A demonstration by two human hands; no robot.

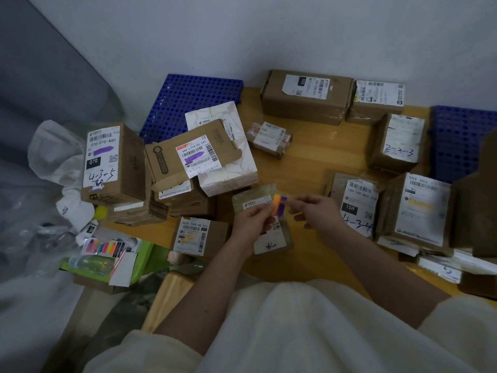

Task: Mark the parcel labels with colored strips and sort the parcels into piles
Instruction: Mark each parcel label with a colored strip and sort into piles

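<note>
The left hand (251,218) pinches an orange strip (276,204); the right hand (313,208) pinches a purple strip (282,204) (over the parcel (262,200), six o'clock). They may stick together.

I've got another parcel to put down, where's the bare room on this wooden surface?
The widest bare wood lies between the small taped parcel, the long box at the back and the box marked 2-2-3. A narrower strip runs under the right hand. The left stack and right pile are crowded.
</note>
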